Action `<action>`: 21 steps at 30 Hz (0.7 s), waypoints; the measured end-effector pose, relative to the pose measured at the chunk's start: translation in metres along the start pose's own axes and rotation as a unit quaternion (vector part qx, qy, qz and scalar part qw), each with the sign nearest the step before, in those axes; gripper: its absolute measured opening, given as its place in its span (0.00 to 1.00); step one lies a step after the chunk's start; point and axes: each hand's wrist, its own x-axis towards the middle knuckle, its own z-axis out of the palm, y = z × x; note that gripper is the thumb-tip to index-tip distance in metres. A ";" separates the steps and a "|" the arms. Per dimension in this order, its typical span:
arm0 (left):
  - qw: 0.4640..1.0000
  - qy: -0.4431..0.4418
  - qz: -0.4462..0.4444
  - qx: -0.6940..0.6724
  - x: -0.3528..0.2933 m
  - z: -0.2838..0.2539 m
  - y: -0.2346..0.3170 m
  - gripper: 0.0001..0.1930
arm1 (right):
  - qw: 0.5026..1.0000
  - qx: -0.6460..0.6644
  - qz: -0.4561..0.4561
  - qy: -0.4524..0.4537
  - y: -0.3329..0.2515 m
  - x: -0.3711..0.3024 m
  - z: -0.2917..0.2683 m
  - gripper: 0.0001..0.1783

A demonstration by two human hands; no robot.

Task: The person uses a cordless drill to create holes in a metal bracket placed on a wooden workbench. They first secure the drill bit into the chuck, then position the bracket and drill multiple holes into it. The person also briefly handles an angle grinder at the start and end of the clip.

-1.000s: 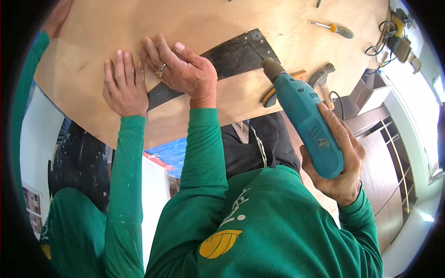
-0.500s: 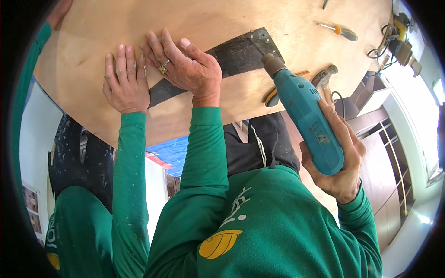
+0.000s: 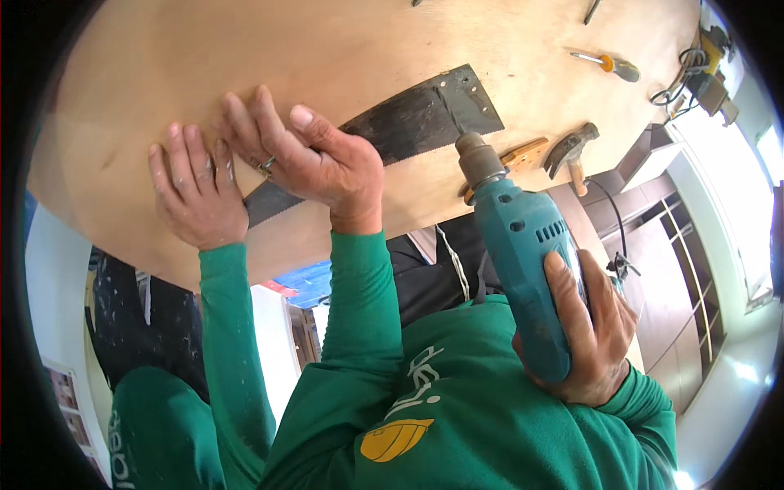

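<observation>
the green long-sleeved shirt [image 3: 498, 392] bears a yellow emblem [image 3: 397, 439].

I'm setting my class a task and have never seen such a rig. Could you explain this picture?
No robot here: a person works with two bare hands. A wide fisheye camera on that person's head looks down, bending straight edges near the rim. The right hand holds a teal drill, its bit over a dark saw blade on a wooden board; whether it touches is unclear. The left hand is open over the blade. The hand further left is a co-worker's. A screwdriver, a hammer and a wooden handle-like piece, partly hidden by the drill, also lie there.
</observation>
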 end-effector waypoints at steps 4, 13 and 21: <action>0.999 -0.002 -0.017 -0.029 0.001 0.000 0.004 0.24 | 1.000 0.004 0.024 0.008 -0.008 0.006 -0.010 0.46; 1.000 -0.005 -0.006 -0.012 0.002 -0.003 0.006 0.23 | 0.997 0.074 0.007 0.007 0.021 0.005 -0.011 0.54; 1.000 -0.012 0.005 0.000 0.003 -0.003 0.001 0.24 | 0.998 0.057 0.003 0.037 0.009 -0.005 0.008 0.54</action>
